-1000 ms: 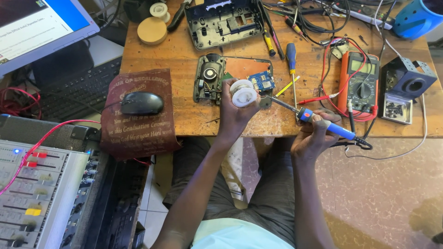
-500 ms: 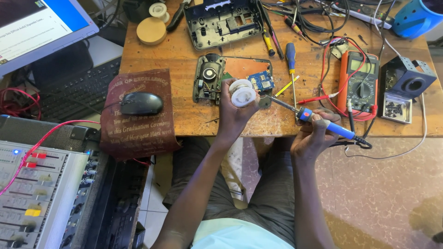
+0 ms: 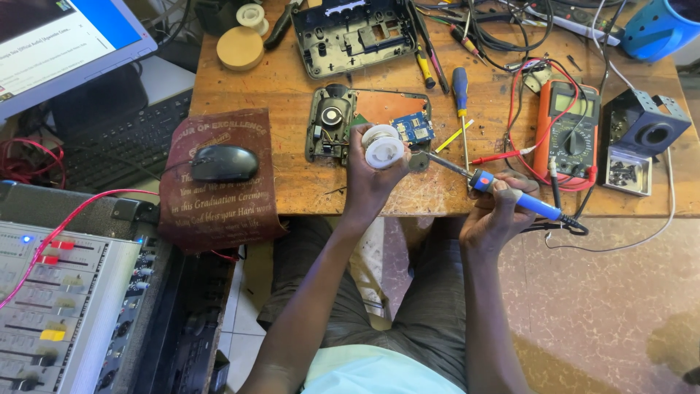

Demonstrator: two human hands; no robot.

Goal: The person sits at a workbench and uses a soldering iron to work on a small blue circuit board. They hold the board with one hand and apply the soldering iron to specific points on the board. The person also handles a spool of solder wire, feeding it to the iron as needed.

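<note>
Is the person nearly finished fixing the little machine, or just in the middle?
In the middle, it looks like. Done: the grey plastic cover is already off and set aside. In hand: the left hand holds a white solder spool; the right hand holds a blue-handled soldering iron, tip near the small blue circuit board. Left: the opened device is not closed.

We see a worn, scratched wooden surface (image 3: 306, 182), a glossy black plastic mouse (image 3: 224, 162), a white plastic solder spool (image 3: 383, 149), and the soldering iron's (image 3: 503, 191) smooth blue plastic handle with its metal tip.
</note>
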